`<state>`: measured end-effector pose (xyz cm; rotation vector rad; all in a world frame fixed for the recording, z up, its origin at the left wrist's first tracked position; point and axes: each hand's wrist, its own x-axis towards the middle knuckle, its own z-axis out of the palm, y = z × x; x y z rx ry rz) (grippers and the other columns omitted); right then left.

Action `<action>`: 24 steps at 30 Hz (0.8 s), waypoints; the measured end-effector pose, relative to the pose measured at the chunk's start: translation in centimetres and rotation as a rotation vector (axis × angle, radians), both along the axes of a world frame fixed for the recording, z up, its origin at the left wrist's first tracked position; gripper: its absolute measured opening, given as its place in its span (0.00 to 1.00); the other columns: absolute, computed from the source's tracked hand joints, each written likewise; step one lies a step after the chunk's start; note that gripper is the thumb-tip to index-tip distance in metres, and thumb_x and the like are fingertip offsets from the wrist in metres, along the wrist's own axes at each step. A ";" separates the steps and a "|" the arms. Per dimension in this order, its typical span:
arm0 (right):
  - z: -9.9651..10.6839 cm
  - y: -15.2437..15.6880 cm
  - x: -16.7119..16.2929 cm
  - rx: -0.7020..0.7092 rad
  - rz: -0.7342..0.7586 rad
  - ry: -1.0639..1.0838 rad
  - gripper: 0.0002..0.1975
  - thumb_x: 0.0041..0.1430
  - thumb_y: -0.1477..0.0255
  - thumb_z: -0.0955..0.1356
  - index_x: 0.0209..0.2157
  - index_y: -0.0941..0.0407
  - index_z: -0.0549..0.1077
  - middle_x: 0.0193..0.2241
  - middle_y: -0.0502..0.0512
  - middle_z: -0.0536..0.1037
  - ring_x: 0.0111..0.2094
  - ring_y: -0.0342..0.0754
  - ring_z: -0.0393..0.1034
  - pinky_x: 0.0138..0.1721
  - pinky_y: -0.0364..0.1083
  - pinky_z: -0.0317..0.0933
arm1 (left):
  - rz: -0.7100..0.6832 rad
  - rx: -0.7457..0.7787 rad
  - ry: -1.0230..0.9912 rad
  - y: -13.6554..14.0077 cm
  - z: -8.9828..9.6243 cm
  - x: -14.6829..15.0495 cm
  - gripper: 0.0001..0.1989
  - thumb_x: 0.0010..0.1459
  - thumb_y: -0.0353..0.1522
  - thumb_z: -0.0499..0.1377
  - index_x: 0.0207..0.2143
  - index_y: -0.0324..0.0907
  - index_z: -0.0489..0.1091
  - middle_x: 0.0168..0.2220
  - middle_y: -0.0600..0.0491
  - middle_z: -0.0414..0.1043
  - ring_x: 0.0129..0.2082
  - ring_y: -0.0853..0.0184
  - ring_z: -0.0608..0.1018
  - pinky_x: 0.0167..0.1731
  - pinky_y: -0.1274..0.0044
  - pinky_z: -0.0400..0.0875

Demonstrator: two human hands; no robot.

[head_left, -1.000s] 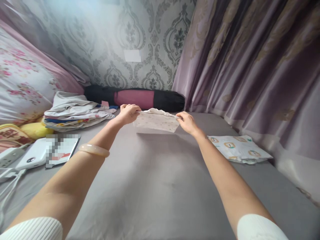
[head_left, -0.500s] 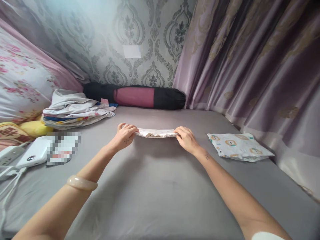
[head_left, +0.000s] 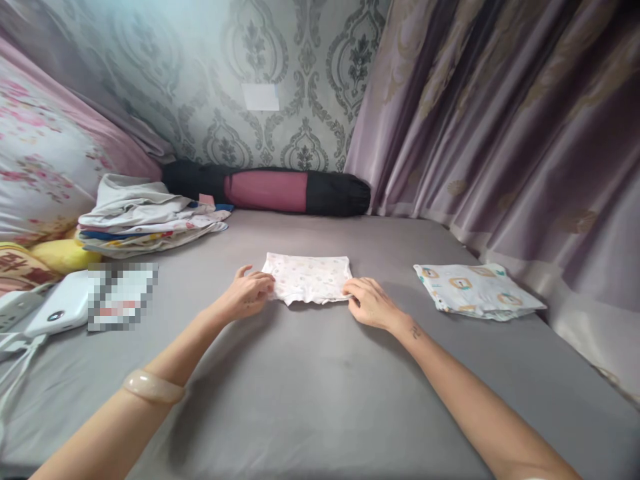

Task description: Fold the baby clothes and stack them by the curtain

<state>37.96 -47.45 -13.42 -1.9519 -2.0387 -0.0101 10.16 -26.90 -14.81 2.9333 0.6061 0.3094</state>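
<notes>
A small folded garment (head_left: 309, 275), white with a faint pink pattern, lies flat on the grey sheet (head_left: 300, 373) in front of me. My left hand (head_left: 251, 292) grips its near left corner with curled fingers. At the near right corner, my right hand (head_left: 371, 301) pinches the cloth between thumb and fingers. The garment's near edge is wavy between the two hands. Farther right lies another folded cloth (head_left: 475, 290), white with orange and green prints; neither hand touches it.
A pile of clothes (head_left: 150, 220) sits at the back left, before a black and maroon rolled bag (head_left: 265, 190) along the wall. A white power bank (head_left: 67, 303), a power strip (head_left: 17, 310) and cables are at the left. Purple curtains (head_left: 475, 113) hang at the right.
The garment, earlier held up edge-on, is now laid flat with its patterned face showing. Both hands have come down slightly towards me, keeping hold of its corners.
</notes>
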 end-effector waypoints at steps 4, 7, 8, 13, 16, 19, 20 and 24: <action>0.5 2.1 -0.3 -0.029 -0.065 0.001 0.13 0.63 0.77 0.60 0.36 0.55 0.75 0.40 0.55 0.78 0.43 0.47 0.69 0.52 0.47 0.54 | 0.103 -0.032 -0.043 -0.4 0.8 1.9 0.11 0.59 0.31 0.48 0.40 0.45 0.68 0.44 0.51 0.77 0.46 0.63 0.76 0.60 0.63 0.51; 0.3 4.8 -1.3 -0.007 -0.113 0.014 0.15 0.64 0.76 0.59 0.46 0.57 0.74 0.48 0.58 0.76 0.51 0.48 0.67 0.55 0.46 0.52 | 0.158 -0.021 -0.092 -0.9 0.7 4.7 0.15 0.62 0.32 0.46 0.47 0.45 0.67 0.50 0.47 0.73 0.53 0.61 0.73 0.58 0.64 0.55; 0.1 5.8 -1.7 -0.013 -0.127 0.016 0.17 0.65 0.75 0.58 0.49 0.57 0.72 0.53 0.59 0.73 0.54 0.49 0.64 0.58 0.47 0.50 | 0.166 -0.013 -0.092 -1.1 0.5 5.7 0.16 0.63 0.32 0.45 0.49 0.45 0.66 0.54 0.47 0.71 0.55 0.61 0.71 0.59 0.64 0.54; -1.0 9.6 -4.1 -0.129 -0.175 0.017 0.23 0.67 0.72 0.54 0.61 0.59 0.62 0.64 0.62 0.59 0.66 0.52 0.48 0.65 0.55 0.39 | 0.205 0.008 0.024 -1.6 -0.6 9.9 0.20 0.64 0.32 0.45 0.58 0.43 0.60 0.63 0.43 0.61 0.65 0.56 0.58 0.62 0.59 0.50; -1.5 10.7 -4.7 -0.175 -0.190 0.032 0.25 0.68 0.71 0.52 0.64 0.61 0.58 0.66 0.63 0.55 0.68 0.53 0.43 0.66 0.58 0.35 | 0.213 0.002 0.062 -1.4 -1.2 11.0 0.22 0.65 0.32 0.44 0.59 0.42 0.60 0.64 0.43 0.59 0.66 0.55 0.56 0.62 0.56 0.48; -2.0 11.1 -4.7 -0.199 -0.191 0.063 0.27 0.68 0.70 0.52 0.65 0.63 0.56 0.66 0.62 0.54 0.68 0.54 0.43 0.66 0.59 0.34 | 0.195 -0.004 0.062 -1.0 -2.1 11.4 0.23 0.66 0.34 0.41 0.61 0.42 0.59 0.64 0.44 0.59 0.66 0.55 0.57 0.62 0.56 0.49; -2.2 11.2 -4.7 -0.196 -0.191 0.069 0.27 0.67 0.70 0.52 0.65 0.63 0.55 0.66 0.62 0.54 0.68 0.54 0.44 0.66 0.59 0.34 | 0.197 -0.002 0.061 -0.9 -2.4 11.4 0.24 0.67 0.34 0.40 0.62 0.42 0.58 0.64 0.44 0.59 0.66 0.55 0.57 0.62 0.56 0.49; -2.7 11.3 -4.5 -0.179 -0.196 0.063 0.27 0.67 0.70 0.52 0.65 0.62 0.55 0.66 0.61 0.55 0.67 0.54 0.45 0.66 0.59 0.34 | 0.218 0.013 0.057 -0.5 -3.4 11.5 0.25 0.67 0.35 0.40 0.64 0.44 0.57 0.65 0.45 0.57 0.66 0.56 0.57 0.63 0.56 0.47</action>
